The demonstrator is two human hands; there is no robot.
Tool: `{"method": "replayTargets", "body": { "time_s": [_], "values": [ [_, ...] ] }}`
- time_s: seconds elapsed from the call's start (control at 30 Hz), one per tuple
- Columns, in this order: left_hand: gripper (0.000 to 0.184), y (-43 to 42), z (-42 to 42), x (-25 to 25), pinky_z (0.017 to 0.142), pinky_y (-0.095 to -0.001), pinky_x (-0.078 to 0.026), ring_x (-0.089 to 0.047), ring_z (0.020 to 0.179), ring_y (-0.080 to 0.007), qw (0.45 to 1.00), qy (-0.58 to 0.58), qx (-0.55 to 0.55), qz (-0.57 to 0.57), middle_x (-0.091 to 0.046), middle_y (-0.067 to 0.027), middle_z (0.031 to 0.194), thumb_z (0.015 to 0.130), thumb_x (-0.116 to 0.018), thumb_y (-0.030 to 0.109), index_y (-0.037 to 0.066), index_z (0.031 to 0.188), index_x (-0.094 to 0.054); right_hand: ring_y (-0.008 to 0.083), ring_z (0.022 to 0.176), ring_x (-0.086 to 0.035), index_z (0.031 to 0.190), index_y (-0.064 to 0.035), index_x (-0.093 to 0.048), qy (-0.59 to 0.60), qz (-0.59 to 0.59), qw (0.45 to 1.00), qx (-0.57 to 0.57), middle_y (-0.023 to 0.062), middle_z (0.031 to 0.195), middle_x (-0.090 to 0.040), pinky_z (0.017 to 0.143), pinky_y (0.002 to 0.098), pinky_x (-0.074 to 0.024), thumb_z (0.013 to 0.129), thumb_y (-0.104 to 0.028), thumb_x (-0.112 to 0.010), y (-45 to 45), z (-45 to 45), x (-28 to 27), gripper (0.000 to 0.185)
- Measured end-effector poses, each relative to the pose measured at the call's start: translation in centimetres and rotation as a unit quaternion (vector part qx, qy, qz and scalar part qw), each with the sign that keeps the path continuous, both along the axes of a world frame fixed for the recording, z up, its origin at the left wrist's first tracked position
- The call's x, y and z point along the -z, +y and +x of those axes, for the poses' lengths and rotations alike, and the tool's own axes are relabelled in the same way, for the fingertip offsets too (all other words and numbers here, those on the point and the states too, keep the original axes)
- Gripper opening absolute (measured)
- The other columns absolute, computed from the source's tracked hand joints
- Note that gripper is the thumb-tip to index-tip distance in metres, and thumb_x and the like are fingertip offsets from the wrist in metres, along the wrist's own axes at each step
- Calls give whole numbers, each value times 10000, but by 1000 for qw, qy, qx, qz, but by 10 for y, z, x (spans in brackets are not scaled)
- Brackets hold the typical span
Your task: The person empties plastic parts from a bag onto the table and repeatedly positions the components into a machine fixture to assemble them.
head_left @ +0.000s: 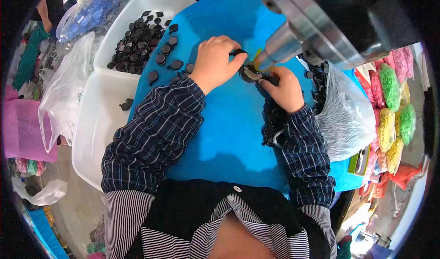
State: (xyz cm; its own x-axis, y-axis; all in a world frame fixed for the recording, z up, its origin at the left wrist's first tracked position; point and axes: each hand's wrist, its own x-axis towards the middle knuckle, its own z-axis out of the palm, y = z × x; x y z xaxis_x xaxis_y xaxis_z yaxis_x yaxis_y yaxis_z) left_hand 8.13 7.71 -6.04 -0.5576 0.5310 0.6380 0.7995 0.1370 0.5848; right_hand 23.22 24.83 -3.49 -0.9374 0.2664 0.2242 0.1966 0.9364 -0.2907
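Note:
Under the metal nozzle of a machine (286, 43) lies a round black part with a pale curved piece (251, 73). My left hand (216, 61) is just left of it, thumb and forefinger pinched on a small black piece (238, 52). On the other side my right hand (285, 90) has its thumb and fingers closed on a black part (271, 79) at the edge of the round one. Small black round pieces (176, 64) lie on the blue cloth left of my left hand.
Two white trays (97, 59) stand at the left, the far one holding a heap of black pieces (137, 45). More black parts (273, 116) lie by my right wrist. A clear plastic bag (346, 119) and colourful packets (388, 84) are at the right.

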Motion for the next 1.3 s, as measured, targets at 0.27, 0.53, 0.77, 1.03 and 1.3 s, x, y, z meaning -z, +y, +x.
{"method": "replayTargets", "body": {
  "time_s": [0.27,0.53,0.77,1.03,1.3],
  "values": [
    [234,0,-3,-1,807,-445,-468,-603,915,-337,1000,-17,-3,-26,-660,-125,921,809,-672,251,27,872,-699,149,751,-627,934,19,-626,11,-127,992,1,77,820,-656,673,299,-505,733,-117,-793,4,-3,10,295],
    [249,5,-1,6,845,-457,-431,-574,969,-310,999,-20,-8,-31,-642,-89,977,817,-671,282,63,931,-700,149,774,-631,949,15,-597,52,-197,978,33,66,844,-657,716,274,-504,771,-87,-747,12,-4,12,254],
    [276,10,4,2,886,-452,-414,-564,1001,-308,999,-10,41,-15,-632,-86,995,811,-676,280,59,976,-681,168,854,-629,892,-41,-554,159,-632,756,68,49,919,-640,795,284,-506,827,21,-618,31,7,5,110],
    [249,16,12,-3,823,-439,-456,-567,981,-318,996,75,45,-15,-634,-84,1003,780,-697,254,58,933,-687,142,895,-613,894,-47,-546,152,-636,751,-95,37,942,-631,864,283,-489,814,112,-592,28,-5,23,184],
    [254,8,1,2,813,-435,-463,-565,978,-325,1000,-19,18,-7,-632,-91,1011,777,-706,257,60,937,-690,124,906,-611,972,-36,-586,143,-501,852,-48,46,1002,-652,855,274,-489,826,121,-595,8,-8,18,214]
  ]
}}
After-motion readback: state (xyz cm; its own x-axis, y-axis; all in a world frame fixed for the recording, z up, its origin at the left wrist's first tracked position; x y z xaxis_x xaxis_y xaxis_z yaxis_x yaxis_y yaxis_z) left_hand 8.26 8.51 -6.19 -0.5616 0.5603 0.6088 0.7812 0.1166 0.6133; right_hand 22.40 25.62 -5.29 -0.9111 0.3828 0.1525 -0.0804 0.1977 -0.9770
